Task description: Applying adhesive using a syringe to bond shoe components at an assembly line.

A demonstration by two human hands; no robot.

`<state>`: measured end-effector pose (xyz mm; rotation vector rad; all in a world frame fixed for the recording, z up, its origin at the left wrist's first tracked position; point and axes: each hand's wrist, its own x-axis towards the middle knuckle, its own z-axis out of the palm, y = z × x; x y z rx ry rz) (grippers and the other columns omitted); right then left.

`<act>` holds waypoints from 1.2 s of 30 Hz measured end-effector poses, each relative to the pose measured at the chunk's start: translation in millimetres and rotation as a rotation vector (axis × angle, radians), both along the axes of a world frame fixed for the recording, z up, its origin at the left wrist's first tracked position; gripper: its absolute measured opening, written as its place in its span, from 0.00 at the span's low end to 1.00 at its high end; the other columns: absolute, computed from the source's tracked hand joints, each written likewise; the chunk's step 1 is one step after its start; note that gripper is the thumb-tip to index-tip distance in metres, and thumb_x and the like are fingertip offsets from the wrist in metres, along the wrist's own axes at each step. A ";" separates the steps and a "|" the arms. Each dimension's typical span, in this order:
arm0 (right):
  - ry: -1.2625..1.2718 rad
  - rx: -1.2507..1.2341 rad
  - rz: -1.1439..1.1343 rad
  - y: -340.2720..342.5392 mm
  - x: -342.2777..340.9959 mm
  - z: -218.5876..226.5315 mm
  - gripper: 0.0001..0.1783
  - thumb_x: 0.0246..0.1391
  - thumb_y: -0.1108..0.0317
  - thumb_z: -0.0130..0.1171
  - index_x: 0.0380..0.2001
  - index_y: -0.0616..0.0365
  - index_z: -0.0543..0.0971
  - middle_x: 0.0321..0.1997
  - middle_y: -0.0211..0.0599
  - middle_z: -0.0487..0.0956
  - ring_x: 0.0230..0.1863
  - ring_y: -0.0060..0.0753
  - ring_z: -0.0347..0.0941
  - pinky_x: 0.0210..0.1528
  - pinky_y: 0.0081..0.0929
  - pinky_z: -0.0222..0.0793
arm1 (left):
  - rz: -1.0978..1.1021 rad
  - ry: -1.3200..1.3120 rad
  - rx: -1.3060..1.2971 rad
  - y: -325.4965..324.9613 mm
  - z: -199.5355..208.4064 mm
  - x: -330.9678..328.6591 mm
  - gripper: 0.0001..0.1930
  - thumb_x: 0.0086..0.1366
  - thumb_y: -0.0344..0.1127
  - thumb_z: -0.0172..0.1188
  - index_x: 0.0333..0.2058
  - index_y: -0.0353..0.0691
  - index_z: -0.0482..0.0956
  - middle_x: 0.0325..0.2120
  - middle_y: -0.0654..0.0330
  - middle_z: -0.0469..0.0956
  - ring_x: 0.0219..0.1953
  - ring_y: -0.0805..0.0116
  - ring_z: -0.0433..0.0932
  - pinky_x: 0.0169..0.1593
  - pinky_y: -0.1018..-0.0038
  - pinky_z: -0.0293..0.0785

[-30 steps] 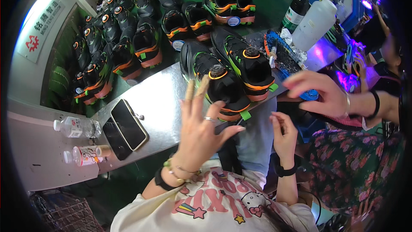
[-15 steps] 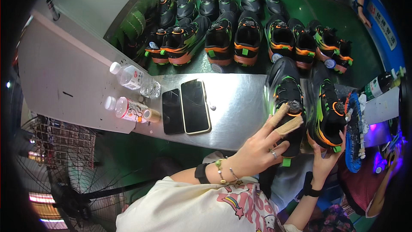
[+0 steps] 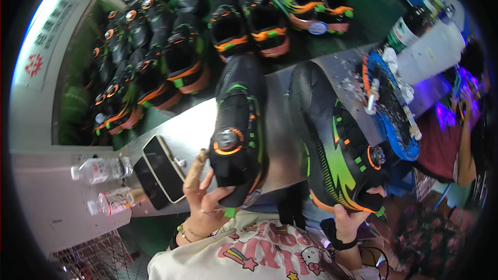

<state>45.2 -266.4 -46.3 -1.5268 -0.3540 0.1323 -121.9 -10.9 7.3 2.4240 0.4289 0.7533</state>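
Observation:
Two black sneakers with orange and green trim are in my hands at the metal bench, toes pointing away from me. My left hand (image 3: 208, 199) grips the heel of the left sneaker (image 3: 239, 101), whose round dial faces up. Tan wrapping covers the index finger, which lies along the shoe's side. My right hand (image 3: 348, 222) holds the right sneaker (image 3: 329, 155) by its heel, thumb on the outside. This shoe is tilted, so its green-patterned side shows and its dial faces right. A gap separates the two shoes.
Rows of similar sneakers (image 3: 181, 54) stand on the green surface beyond the bench (image 3: 282, 124). At left lie two phones (image 3: 163, 168) and two bottles (image 3: 104, 170). A blue sole-shaped piece (image 3: 397, 135), a dark bottle (image 3: 404, 31) and a white container (image 3: 433, 52) are at right.
The view has turned, shifting the bench things leftward. My left hand has gone from the left sneaker's dial to its heel. The right sneaker has tilted onto its side, farther from the left one.

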 end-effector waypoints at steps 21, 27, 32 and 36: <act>-0.002 0.071 0.312 -11.5 -75.3 -72.0 0.42 0.51 0.63 0.64 0.66 0.40 0.54 0.70 0.61 0.49 0.63 0.73 0.61 0.69 0.66 0.49 | 0.140 -0.013 0.415 -4.1 95.8 24.3 0.17 0.46 0.24 0.72 0.36 0.42 0.79 0.49 0.44 0.75 0.54 0.39 0.73 0.56 0.53 0.71; -0.706 -0.054 0.250 8.5 -59.8 -48.3 0.43 0.46 0.50 0.65 0.65 0.36 0.58 0.69 0.52 0.51 0.70 0.75 0.48 0.71 0.69 0.39 | -0.112 -0.318 -0.397 -59.1 62.1 102.3 0.55 0.50 0.35 0.75 0.68 0.43 0.43 0.68 0.43 0.44 0.68 0.44 0.54 0.63 0.46 0.60; -0.776 -0.118 0.188 3.2 -67.5 -59.9 0.44 0.42 0.48 0.65 0.63 0.39 0.60 0.65 0.49 0.54 0.70 0.59 0.49 0.69 0.72 0.42 | -0.022 -0.233 -0.473 -55.8 46.3 125.1 0.58 0.49 0.28 0.74 0.70 0.41 0.38 0.67 0.48 0.50 0.66 0.55 0.57 0.66 0.61 0.58; -0.904 -0.173 0.161 6.6 -69.4 -65.7 0.39 0.42 0.47 0.65 0.59 0.39 0.64 0.64 0.45 0.56 0.69 0.50 0.50 0.67 0.72 0.47 | -0.103 -0.239 -0.629 -52.8 43.2 126.8 0.56 0.51 0.25 0.73 0.69 0.38 0.40 0.66 0.49 0.51 0.62 0.59 0.64 0.61 0.65 0.70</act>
